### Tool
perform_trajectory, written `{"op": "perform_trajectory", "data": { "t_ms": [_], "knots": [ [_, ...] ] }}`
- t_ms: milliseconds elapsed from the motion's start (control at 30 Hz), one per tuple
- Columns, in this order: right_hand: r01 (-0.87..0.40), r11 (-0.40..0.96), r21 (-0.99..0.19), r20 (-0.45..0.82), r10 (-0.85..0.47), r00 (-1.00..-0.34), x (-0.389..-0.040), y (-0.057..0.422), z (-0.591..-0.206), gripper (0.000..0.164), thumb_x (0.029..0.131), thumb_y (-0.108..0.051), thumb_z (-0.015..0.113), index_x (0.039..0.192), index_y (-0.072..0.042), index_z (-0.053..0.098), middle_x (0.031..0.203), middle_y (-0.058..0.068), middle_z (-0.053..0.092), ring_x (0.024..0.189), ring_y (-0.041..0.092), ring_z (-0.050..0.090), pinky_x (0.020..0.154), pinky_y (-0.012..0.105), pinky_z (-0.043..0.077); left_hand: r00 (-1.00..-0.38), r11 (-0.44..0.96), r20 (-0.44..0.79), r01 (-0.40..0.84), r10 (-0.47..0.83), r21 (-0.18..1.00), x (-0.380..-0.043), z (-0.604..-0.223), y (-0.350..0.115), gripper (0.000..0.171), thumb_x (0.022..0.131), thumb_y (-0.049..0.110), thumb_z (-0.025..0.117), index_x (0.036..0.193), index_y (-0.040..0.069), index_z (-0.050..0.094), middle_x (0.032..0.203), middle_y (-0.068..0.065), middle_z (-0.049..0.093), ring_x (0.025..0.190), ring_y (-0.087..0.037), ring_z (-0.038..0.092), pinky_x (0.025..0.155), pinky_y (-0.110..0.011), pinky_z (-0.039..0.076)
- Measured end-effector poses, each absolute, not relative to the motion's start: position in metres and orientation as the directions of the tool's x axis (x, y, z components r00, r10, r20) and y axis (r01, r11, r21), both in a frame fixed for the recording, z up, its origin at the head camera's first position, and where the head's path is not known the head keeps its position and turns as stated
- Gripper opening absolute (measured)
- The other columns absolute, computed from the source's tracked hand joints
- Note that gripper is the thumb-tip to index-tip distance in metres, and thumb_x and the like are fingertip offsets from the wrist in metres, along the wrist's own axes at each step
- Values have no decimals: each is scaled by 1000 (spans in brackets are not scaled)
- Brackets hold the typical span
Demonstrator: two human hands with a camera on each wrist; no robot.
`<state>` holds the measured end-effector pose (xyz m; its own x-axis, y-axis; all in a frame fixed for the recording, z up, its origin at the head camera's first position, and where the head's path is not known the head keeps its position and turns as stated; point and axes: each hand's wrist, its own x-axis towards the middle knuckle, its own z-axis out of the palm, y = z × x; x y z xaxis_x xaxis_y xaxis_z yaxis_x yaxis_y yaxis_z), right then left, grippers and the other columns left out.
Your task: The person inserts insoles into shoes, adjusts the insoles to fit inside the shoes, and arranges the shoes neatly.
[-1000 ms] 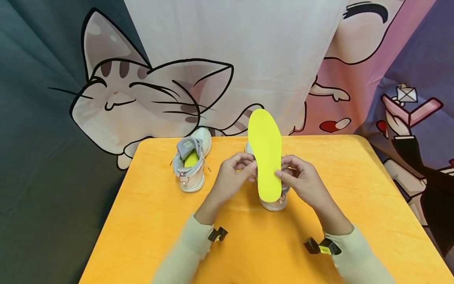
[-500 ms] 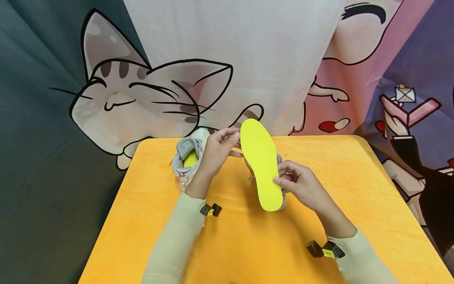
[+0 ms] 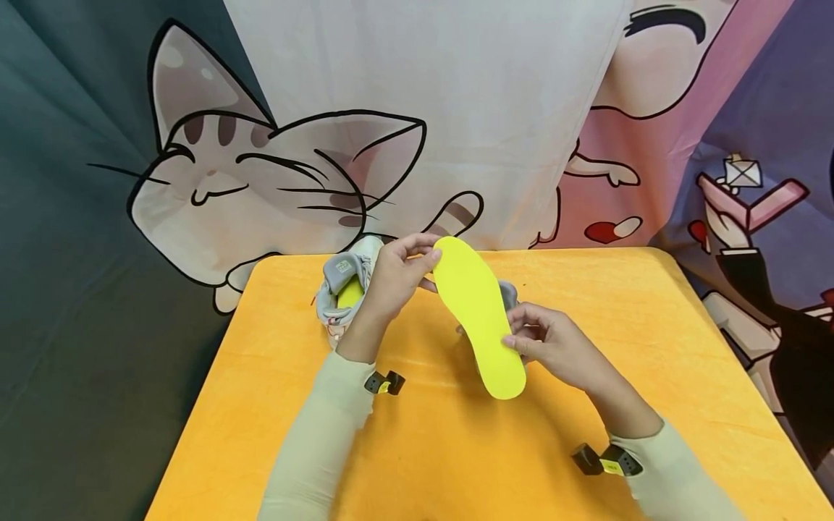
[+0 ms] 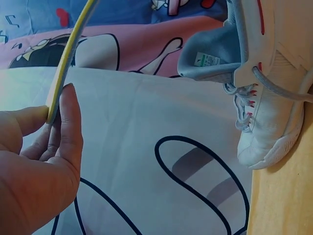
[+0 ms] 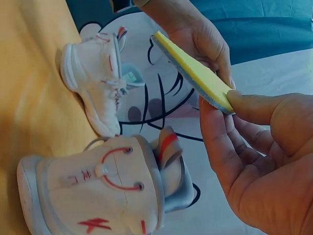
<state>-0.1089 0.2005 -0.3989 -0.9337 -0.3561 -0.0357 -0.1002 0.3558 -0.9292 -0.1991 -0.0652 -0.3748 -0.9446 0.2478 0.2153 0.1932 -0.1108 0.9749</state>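
A yellow insole (image 3: 478,318) with a grey underside is held tilted above the table, its wide toe end up and to the left. My left hand (image 3: 399,278) pinches the toe end between thumb and fingers, as the left wrist view also shows. Near the heel end, my right hand (image 3: 554,341) pinches the insole's edge. Behind the insole stands a white shoe (image 5: 98,188) with red cord details, mostly hidden in the head view. Left of it, partly covered by my left arm, is the other shoe (image 3: 340,297), with a yellow insole (image 3: 350,292) inside.
Both shoes stand on a table with a yellow-orange top (image 3: 417,449). A cartoon-printed cloth (image 3: 508,130) hangs right behind the table's far edge. Small black cameras are strapped to the wrists.
The insole has come down and tilted, its toe end swinging left. My left hand has shifted from the insole's middle up to the toe end, and my right hand has lowered slightly.
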Motion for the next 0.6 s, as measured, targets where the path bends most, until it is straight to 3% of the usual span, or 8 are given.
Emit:
{"op": "perform_trajectory", "data": {
  "t_ms": [400,500,600],
  "knots": [
    [-213,525,-824,4,-370,-929,-122,220,-388,15,100,-12,69,113,-7,71,96,5,68,89,17,62,76,27,56,-942,-153,191,153,275,976,-186,-378,-69,20,99,-3,62,117,-11,59,96,-9,60,75,-14,71,66,-32,64],
    [-240,577,-780,-4,-388,-922,-124,224,-380,24,102,-19,67,123,-8,68,106,5,71,98,19,65,84,33,57,-946,-177,190,147,261,973,-181,-378,-69,18,99,-4,61,116,-11,57,97,-9,59,74,-15,71,66,-33,64],
    [-264,633,-728,-16,-401,-916,-127,225,-371,43,103,-30,66,141,-10,58,123,7,69,112,25,66,94,45,57,-951,-208,193,144,241,967,-175,-379,-67,16,99,-4,60,114,-10,55,99,-10,59,75,-15,72,67,-34,64]
  ]
}}
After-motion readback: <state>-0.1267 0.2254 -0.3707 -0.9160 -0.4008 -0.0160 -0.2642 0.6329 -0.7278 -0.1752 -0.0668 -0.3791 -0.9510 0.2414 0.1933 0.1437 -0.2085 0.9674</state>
